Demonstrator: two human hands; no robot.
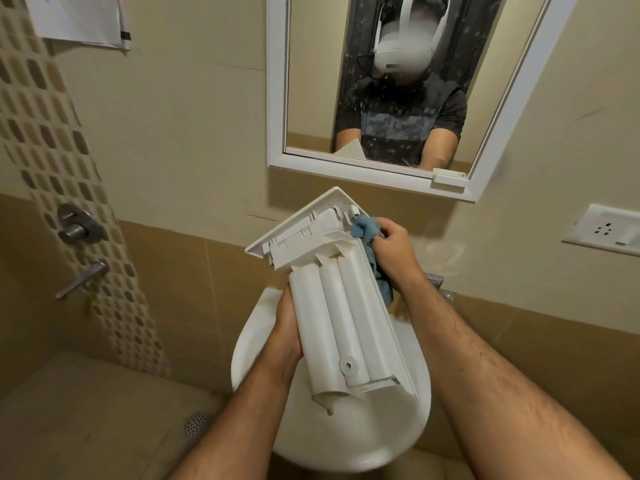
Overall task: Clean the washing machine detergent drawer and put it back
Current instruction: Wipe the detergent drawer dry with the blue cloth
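Note:
The white detergent drawer (343,306) is held above the sink, underside toward me, its front panel pointing up and away. My left hand (285,327) grips the drawer's left side from below. My right hand (391,247) holds a blue cloth (367,232) bunched against the drawer's upper right edge, near the front panel. More of the cloth hangs down behind the drawer's right side.
A white round sink (346,441) sits below the drawer. A mirror (381,81) hangs on the wall ahead, reflecting the person. Shower valves (76,230) are on the left wall, a socket plate (609,230) on the right, and a floor drain (195,424) lies at the lower left.

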